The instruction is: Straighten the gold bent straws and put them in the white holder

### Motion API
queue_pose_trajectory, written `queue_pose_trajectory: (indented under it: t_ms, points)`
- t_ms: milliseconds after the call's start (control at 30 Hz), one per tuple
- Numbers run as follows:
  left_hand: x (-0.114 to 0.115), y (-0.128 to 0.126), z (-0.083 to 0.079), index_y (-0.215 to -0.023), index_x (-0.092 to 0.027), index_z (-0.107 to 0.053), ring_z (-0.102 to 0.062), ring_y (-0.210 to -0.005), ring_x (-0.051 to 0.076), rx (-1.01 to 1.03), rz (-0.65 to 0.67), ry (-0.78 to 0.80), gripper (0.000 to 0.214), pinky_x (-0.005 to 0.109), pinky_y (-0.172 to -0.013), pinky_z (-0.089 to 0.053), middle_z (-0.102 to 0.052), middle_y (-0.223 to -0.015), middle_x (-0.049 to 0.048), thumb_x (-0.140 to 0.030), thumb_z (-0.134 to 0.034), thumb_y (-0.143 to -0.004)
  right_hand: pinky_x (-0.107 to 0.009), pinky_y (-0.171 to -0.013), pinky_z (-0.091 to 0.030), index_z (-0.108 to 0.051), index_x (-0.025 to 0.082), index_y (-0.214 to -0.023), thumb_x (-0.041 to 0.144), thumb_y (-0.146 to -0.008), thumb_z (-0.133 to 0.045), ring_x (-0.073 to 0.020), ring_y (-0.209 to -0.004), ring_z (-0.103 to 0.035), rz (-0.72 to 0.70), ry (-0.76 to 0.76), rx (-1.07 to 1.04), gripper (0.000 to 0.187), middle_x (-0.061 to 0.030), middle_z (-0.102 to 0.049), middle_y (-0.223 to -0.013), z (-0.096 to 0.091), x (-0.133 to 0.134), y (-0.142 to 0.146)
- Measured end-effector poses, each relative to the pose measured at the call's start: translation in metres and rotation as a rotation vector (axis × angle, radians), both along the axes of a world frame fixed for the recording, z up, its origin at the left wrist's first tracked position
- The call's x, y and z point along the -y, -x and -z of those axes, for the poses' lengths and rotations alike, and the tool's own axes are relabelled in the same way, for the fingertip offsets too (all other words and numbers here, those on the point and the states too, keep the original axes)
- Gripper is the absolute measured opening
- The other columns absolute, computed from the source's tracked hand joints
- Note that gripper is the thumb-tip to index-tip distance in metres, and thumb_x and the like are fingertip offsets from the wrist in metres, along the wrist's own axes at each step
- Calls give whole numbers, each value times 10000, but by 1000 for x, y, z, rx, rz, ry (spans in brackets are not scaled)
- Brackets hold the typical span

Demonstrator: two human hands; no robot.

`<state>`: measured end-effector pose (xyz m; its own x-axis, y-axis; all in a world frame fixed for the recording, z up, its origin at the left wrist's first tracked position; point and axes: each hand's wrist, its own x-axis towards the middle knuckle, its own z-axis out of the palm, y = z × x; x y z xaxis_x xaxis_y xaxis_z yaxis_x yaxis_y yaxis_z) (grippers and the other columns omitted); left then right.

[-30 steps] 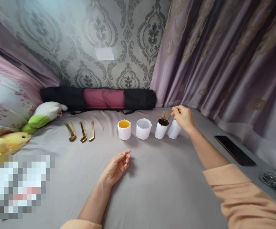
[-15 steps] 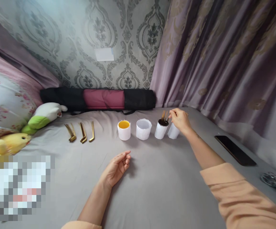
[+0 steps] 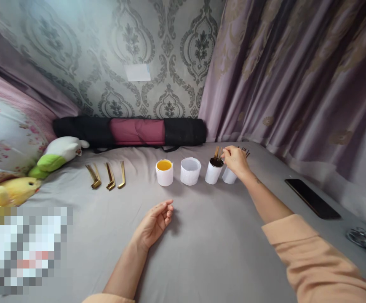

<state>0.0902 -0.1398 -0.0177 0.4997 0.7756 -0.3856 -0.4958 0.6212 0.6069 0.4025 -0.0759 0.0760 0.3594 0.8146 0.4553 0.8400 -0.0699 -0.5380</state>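
My right hand (image 3: 236,162) is closed in a pinch at the rim of a white cup with a dark inside (image 3: 212,173). Thin gold sticks (image 3: 217,152) stand up from that cup, and one is at my fingertips. Partly behind the hand is another white cup (image 3: 229,176); dark thin sticks (image 3: 244,151) show above it. My left hand (image 3: 156,221) rests on the grey sheet, palm sideways, fingers loosely bent and holding nothing. Beyond it stand a cup with a yellow inside (image 3: 164,174) and a wide pale cup (image 3: 190,173).
Bent gold rods lie in three groups: left (image 3: 94,179), middle (image 3: 110,179) and right (image 3: 122,176). Farther back is a black and maroon roll bag (image 3: 137,130). Plush toys (image 3: 12,189) sit left; a phone (image 3: 312,199) and a dark metal object (image 3: 358,237) lie right.
My right hand has shifted slightly left and down, closer to the dark-lined cup. Dark sticks behind it now show more. My left hand has stayed in place.
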Motion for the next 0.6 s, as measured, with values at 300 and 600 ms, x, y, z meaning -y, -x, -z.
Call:
queue_pose_trajectory:
  t_ms: [300,600]
  points:
    - [0,1,1,-971,-97,-573,-518,-589,56,13,2,3,217,168,-512,-445,-564,-765,46,-154,-545,-763,-251,-531,-451,-616,162,-797,244,-788,-413,-123,-472,-577,-1,-1,-34,220,-46,-661,-669,1,-1,2]
    - [0,0,0,-965,-95,-577,-516,-592,57,6,1,0,218,166,-508,-443,-560,-763,46,-156,-555,-758,-249,-528,-453,-616,160,-791,232,-787,-405,-111,-444,-566,-5,4,-58,223,-41,-665,-680,-1,4,5]
